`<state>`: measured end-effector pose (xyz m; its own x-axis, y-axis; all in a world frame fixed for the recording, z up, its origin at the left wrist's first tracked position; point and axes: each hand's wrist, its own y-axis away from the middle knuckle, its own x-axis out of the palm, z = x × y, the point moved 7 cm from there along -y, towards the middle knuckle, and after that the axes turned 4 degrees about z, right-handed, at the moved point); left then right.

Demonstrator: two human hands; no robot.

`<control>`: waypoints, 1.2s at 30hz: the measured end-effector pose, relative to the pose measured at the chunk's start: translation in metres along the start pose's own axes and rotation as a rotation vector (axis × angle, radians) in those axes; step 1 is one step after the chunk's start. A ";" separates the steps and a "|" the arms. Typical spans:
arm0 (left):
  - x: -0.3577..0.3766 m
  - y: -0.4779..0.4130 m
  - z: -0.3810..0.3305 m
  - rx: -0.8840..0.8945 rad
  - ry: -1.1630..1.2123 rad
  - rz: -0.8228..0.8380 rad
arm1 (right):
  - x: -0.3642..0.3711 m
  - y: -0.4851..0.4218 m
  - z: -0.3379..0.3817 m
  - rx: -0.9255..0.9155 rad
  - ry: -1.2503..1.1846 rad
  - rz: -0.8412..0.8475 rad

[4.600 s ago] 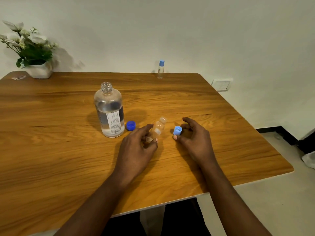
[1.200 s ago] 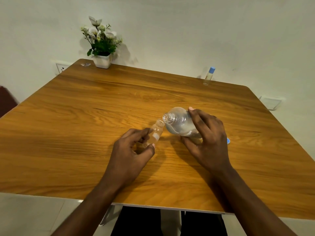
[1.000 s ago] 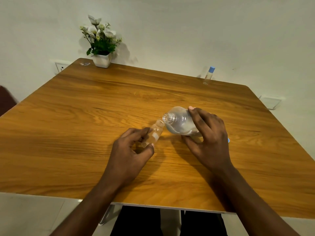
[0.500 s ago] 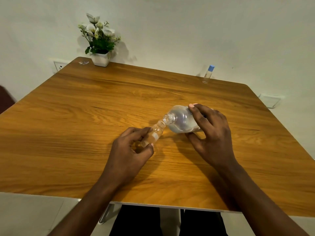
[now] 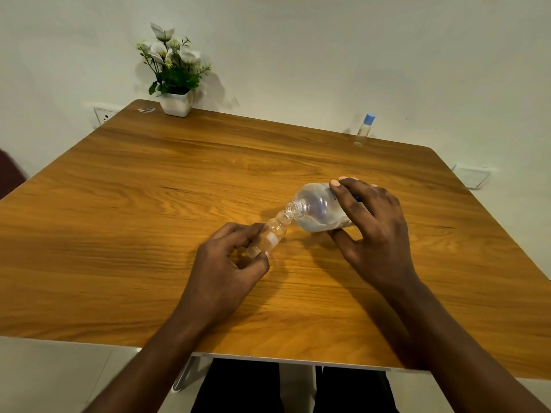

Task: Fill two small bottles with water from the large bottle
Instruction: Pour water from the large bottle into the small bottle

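My right hand (image 5: 372,231) grips the large clear bottle (image 5: 319,208), tipped over to the left with water pooled in its lower side. Its open neck sits right at the mouth of a small clear bottle (image 5: 272,234). My left hand (image 5: 226,263) pinches that small uncapped bottle near its base and holds it tilted toward the big one. A second small bottle (image 5: 363,129) with a blue cap stands upright at the table's far edge, on the right.
The wooden table (image 5: 149,219) fills the view. A white pot of flowers (image 5: 174,81) stands at the far left corner beside a small scrap (image 5: 146,109). Wall sockets (image 5: 103,116) sit behind the table.
Earlier the large bottle stood upright and my right hand held a blue cap. Since then my right hand has tipped the bottle to the small one; over the last second it tilted slightly further.
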<state>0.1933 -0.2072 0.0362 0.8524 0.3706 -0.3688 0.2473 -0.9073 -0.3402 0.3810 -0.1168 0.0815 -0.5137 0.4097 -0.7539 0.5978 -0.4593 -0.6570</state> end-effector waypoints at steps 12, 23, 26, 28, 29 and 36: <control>0.001 0.001 0.001 -0.009 0.006 0.006 | -0.003 -0.003 0.000 -0.019 0.010 -0.005; 0.001 0.001 -0.001 -0.010 0.012 0.014 | -0.005 -0.005 -0.001 -0.039 0.023 -0.016; 0.001 0.001 0.000 -0.011 0.012 0.012 | -0.004 -0.005 -0.001 -0.042 0.023 -0.014; 0.001 0.000 0.000 -0.016 0.016 0.015 | -0.004 -0.005 -0.001 -0.044 0.028 -0.013; 0.002 0.000 0.000 -0.018 0.024 0.016 | -0.005 -0.005 -0.001 -0.045 0.031 -0.014; 0.002 0.001 0.000 -0.024 0.044 0.018 | -0.005 -0.005 -0.001 -0.052 0.028 -0.022</control>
<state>0.1952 -0.2075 0.0348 0.8761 0.3452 -0.3366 0.2420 -0.9186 -0.3124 0.3811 -0.1159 0.0884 -0.5104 0.4414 -0.7381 0.6178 -0.4089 -0.6717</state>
